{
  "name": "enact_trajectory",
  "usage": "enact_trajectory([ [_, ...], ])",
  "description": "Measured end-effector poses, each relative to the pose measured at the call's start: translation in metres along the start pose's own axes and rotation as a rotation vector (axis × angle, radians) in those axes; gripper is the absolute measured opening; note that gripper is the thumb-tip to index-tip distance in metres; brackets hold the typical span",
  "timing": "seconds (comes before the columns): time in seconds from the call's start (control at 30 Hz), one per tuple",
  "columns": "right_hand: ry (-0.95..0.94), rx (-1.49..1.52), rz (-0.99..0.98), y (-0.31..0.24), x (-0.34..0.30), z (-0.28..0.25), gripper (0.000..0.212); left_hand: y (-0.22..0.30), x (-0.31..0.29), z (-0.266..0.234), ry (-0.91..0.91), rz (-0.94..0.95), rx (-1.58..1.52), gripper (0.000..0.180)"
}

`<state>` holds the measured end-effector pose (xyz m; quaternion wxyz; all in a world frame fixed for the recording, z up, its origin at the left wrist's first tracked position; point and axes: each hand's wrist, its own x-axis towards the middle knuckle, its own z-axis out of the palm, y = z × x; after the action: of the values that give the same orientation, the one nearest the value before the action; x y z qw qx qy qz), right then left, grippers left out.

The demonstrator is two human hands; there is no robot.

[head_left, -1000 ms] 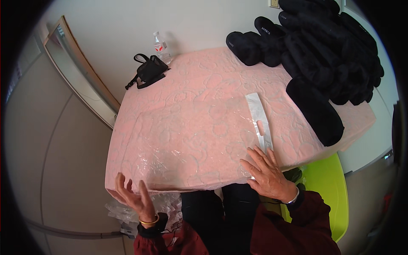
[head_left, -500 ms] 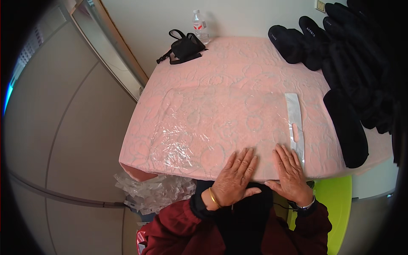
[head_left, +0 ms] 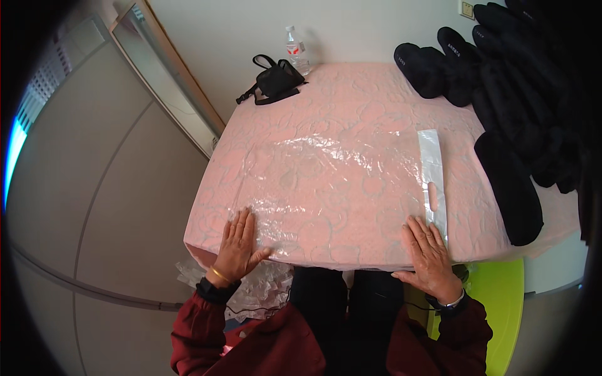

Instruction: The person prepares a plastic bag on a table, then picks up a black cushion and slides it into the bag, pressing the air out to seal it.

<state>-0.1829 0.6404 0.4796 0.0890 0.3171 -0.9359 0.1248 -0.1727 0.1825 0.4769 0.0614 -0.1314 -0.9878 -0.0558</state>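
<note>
A clear plastic bag (head_left: 326, 188) lies flat across the pink patterned cloth on the table. Its white top strip (head_left: 430, 160) with a punched handle slot runs along the right side. My left hand (head_left: 236, 247) rests open, fingers stretched out, at the bag's near left part. Flat on the bag near its lower right corner, just beside the white strip, is my right hand (head_left: 431, 257), also open. Neither hand grips anything.
Black padded items (head_left: 461, 62) are heaped at the far right, one long black piece (head_left: 511, 194) nearest. A black strapped pouch (head_left: 276, 80) and a clear bottle (head_left: 295, 47) stand at the back. Crumpled plastic (head_left: 266, 285) and a green surface (head_left: 495, 294) show below the table.
My left hand has slid left across the bag, away from the right hand, which stays in place. The shiny creases on the bag have shifted. The view has tilted slightly.
</note>
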Motion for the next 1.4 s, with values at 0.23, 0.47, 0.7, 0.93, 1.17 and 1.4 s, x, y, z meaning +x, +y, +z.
enact_trajectory([
  [0.23, 0.051, 0.199, -0.021, 0.022, -0.02, -0.027, 0.093, 0.038, -0.026, -0.012, 0.136, 0.007, 0.035, 0.098],
  [0.47, 0.062, 0.105, 0.014, 0.013, 0.018, -0.009, 0.09, 0.163, 0.052, 0.011, 0.154, 0.333, -0.162, 0.093],
  [0.7, -0.08, -0.01, 0.091, 0.022, -0.004, -0.011, 0.098, 0.103, 0.046, 0.026, 0.096, 0.303, -0.08, 0.091],
  [0.93, -0.069, -0.055, 0.098, 0.023, -0.01, -0.017, 0.1, -0.009, 0.012, 0.002, 0.034, -0.029, -0.004, 0.096],
  [1.17, -0.004, 0.265, 0.073, 0.042, 0.001, -0.05, 0.093, -0.012, 0.014, -0.042, -0.031, -0.136, 0.144, 0.093],
  [1.4, -0.12, 0.008, 0.014, 0.031, 0.031, -0.058, 0.1, 0.118, 0.085, -0.049, 0.015, 0.354, 0.184, 0.101],
])
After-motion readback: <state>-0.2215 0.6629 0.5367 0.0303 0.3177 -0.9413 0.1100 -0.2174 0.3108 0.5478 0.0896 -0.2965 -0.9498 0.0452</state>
